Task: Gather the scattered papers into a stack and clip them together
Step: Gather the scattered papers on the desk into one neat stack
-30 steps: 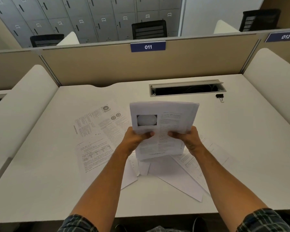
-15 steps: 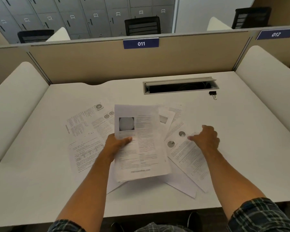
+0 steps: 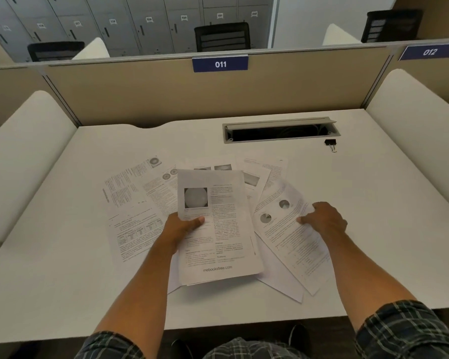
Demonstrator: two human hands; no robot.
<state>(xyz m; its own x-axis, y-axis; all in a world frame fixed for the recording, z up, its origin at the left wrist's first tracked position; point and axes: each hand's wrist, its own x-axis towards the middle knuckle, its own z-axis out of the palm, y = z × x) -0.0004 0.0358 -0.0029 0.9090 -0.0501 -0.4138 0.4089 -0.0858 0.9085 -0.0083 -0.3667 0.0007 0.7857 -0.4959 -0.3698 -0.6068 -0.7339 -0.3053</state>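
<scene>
I judge the task partly done. My left hand grips a partial stack of gathered sheets along its left edge, thumb on top, the stack held low over the middle of the tabletop. My right hand lies on the pie-chart sheet at the stack's 3 o'clock, fingers curled at its right edge; I cannot tell whether they have pinched it or merely press it flat.

Still loose, as far as I can see: two overlapping printed sheets at the stack's 9 to 10 o'clock, lying flat; further sheets fanned out at 12 to 1 o'clock, partly under the stack; and blank-faced sheets at 5 o'clock. None of these are squared to the stack.

The binder clip sits untouched at 2 o'clock, well apart from the papers, just beside the cable slot. Clipping is not yet begun.

Condition of the papers: white sheets, black text, grey figures. The stack's top page shows a round grey image and a web address at its foot. Its lower edges look slightly uneven; I judge it needs squaring before clipping.
</scene>
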